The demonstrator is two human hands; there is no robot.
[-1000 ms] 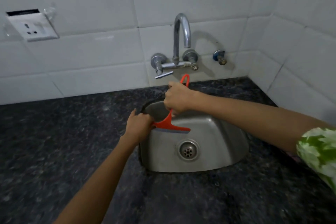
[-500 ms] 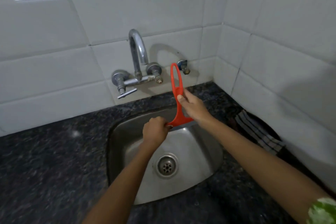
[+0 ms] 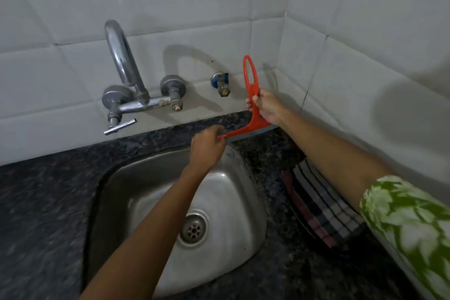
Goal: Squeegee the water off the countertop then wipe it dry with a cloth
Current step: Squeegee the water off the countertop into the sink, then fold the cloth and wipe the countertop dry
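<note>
A red squeegee [image 3: 250, 95] with a loop handle stands upright at the back of the dark speckled countertop [image 3: 43, 202], behind the sink's far right corner. My right hand [image 3: 267, 105] grips its handle below the loop. My left hand [image 3: 207, 146] pinches the left end of its blade, which lies low along the counter by the wall. A striped cloth [image 3: 319, 204] lies on the counter right of the sink, partly hidden by my right forearm.
A steel sink [image 3: 219, 202] with a round drain sits in the counter under my left arm. A chrome tap [image 3: 121, 73] and a small blue valve [image 3: 220, 83] stick out of the white tiled back wall. A tiled side wall closes the right.
The squeegee has moved from over the sink basin up and right to the counter strip by the back wall, both hands still on it. The view has swung right, showing the cloth.
</note>
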